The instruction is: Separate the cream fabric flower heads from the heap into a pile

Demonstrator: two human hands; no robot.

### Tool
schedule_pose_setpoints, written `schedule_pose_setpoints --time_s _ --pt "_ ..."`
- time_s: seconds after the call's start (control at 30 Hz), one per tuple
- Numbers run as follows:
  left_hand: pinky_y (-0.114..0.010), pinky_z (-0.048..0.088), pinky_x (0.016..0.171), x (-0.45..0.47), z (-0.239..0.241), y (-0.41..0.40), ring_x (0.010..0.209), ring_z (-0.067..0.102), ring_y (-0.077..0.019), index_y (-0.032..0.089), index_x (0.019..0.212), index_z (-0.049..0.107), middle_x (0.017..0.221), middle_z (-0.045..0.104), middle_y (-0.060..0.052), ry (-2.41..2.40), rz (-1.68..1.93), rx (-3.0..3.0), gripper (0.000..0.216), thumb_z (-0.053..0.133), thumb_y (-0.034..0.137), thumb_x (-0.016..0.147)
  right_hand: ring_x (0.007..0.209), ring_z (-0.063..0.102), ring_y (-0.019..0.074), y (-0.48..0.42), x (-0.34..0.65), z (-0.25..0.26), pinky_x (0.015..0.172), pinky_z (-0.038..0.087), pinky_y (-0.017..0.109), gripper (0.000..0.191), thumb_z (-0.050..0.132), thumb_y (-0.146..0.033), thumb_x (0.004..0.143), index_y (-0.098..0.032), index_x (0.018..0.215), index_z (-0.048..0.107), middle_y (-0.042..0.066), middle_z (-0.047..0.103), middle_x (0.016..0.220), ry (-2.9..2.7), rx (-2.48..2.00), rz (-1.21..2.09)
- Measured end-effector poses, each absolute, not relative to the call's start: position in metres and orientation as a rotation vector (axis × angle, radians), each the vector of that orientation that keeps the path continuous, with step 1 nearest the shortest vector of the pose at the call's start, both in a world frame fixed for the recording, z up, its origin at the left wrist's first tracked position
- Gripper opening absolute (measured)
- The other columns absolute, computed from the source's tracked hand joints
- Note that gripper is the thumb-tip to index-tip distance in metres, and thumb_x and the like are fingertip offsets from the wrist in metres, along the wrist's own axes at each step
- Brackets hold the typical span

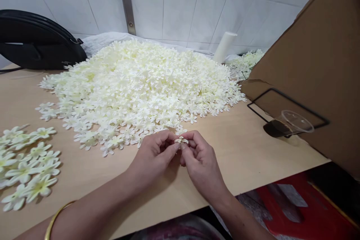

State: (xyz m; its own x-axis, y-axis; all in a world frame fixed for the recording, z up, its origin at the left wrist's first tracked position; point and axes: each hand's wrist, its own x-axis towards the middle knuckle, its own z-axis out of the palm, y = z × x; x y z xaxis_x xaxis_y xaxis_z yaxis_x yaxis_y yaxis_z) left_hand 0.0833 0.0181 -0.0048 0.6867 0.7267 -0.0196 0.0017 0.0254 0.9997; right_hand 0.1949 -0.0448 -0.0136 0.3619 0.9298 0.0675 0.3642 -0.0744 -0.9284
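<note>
No words, brands or numbers can be read; a small pale mark [66, 62] stands low on the right part of the black bag [42, 39], at the far left of the scene; it is too small to make out.

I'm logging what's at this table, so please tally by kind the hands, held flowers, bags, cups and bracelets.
Hands: 2 (left hand, right hand)
Held flower: 1
Black bag: 1
Cup: 1
Gold bracelet: 1
Total: 6
</note>
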Motion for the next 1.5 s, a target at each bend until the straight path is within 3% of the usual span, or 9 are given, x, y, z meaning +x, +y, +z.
schedule_pose_setpoints --time_s 0.17,0.47,0.73,0.87,0.97,1.07,1.2,1.37,1.5 --pt "-0.021 0.033 0.048 0.086 -0.003 0.022 0.047 0.047 -0.0073 0.014 0.063 0.050 0.050 0.051 0.002 0.653 0.582 1.207 0.010 0.054 0.013 0.072 0.049 0.046 0.0092 -0.046 0.195 -0.014 0.046 0.037 0.020 0.008 0.044 -0.023 0.080 -0.019 0.086 0.048 -0.003 0.050 0.059 -1.160 -1.595 0.767" --pt "-0.022 0.033 0.046 0.084 -0.004 0.029 0.043 0.044 -0.0076 0.015 0.065 0.050 0.048 0.051 0.003 0.676 0.506 1.318 0.007 0.054 0.016 0.070 0.050 0.050 0.0096 -0.047 0.196 -0.013 0.047 0.040 0.020 0.010 0.042 -0.022 0.081 -0.018 0.087 0.048 -0.002 0.052 0.061 -1.198 -1.571 0.765" --pt "-0.020 0.033 0.047 0.085 -0.004 0.018 0.049 0.043 -0.0075 0.016 0.062 0.050 0.051 0.048 0.004 0.933 0.725 1.540 0.008 0.053 0.013 0.069 0.075 0.056 0.0198 -0.049 0.182 -0.021 0.067 0.046 0.032 0.028 0.034 -0.008 0.079 -0.013 0.099 0.052 0.011 0.060 0.083 -1.654 -1.635 0.098" --pt "-0.019 0.032 0.042 0.084 -0.004 0.023 0.039 0.042 -0.0061 0.016 0.065 0.052 0.042 0.046 0.006 0.782 0.696 1.179 0.008 0.060 0.016 0.066 0.082 0.055 0.0183 -0.052 0.189 -0.017 0.072 0.046 0.032 0.032 0.038 -0.014 0.082 -0.016 0.112 0.048 0.010 0.058 0.093 -1.520 -1.509 0.451" --pt "-0.017 0.032 0.040 0.083 -0.003 0.028 0.035 0.042 -0.0056 0.016 0.068 0.051 0.039 0.049 0.005 0.654 0.608 0.972 0.011 0.062 0.015 0.066 0.070 0.054 0.0129 -0.055 0.201 -0.013 0.064 0.046 0.026 0.028 0.041 -0.023 0.086 -0.021 0.113 0.048 0.004 0.057 0.081 -1.261 -1.303 0.928" --pt "-0.016 0.034 0.040 0.082 -0.004 0.030 0.034 0.045 -0.0045 0.015 0.071 0.051 0.044 0.055 0.003 0.506 0.487 0.862 0.012 0.062 0.013 0.067 0.063 0.052 0.0097 -0.057 0.208 -0.014 0.058 0.043 0.023 0.025 0.045 -0.028 0.085 -0.022 0.109 0.051 0.001 0.055 0.074 -1.060 -1.145 1.145" --pt "-0.013 0.034 0.035 0.082 -0.005 0.027 0.036 0.048 -0.0047 0.014 0.071 0.049 0.053 0.060 0.000 0.472 0.416 0.826 0.015 0.063 0.014 0.067 0.060 0.052 0.0090 -0.054 0.201 -0.013 0.058 0.043 0.023 0.022 0.048 -0.029 0.084 -0.021 0.104 0.054 -0.001 0.053 0.069 -1.023 -1.132 1.087" --pt "-0.012 0.032 0.032 0.083 -0.002 0.027 0.034 0.046 -0.0044 0.015 0.070 0.047 0.049 0.056 0.002 0.550 0.460 0.841 0.017 0.064 0.017 0.068 0.063 0.053 0.0103 -0.054 0.196 -0.005 0.061 0.045 0.024 0.014 0.045 -0.028 0.085 -0.020 0.094 0.052 -0.001 0.053 0.070 -1.082 -1.272 0.834" --pt "-0.013 0.035 0.036 0.082 -0.001 0.033 0.039 0.049 -0.0046 0.013 0.073 0.050 0.055 0.058 0.000 0.589 0.515 0.861 0.012 0.060 0.019 0.072 0.056 0.049 0.0085 -0.055 0.201 -0.002 0.053 0.041 0.020 0.011 0.041 -0.026 0.086 -0.020 0.091 0.049 -0.002 0.052 0.067 -1.145 -1.390 0.696"
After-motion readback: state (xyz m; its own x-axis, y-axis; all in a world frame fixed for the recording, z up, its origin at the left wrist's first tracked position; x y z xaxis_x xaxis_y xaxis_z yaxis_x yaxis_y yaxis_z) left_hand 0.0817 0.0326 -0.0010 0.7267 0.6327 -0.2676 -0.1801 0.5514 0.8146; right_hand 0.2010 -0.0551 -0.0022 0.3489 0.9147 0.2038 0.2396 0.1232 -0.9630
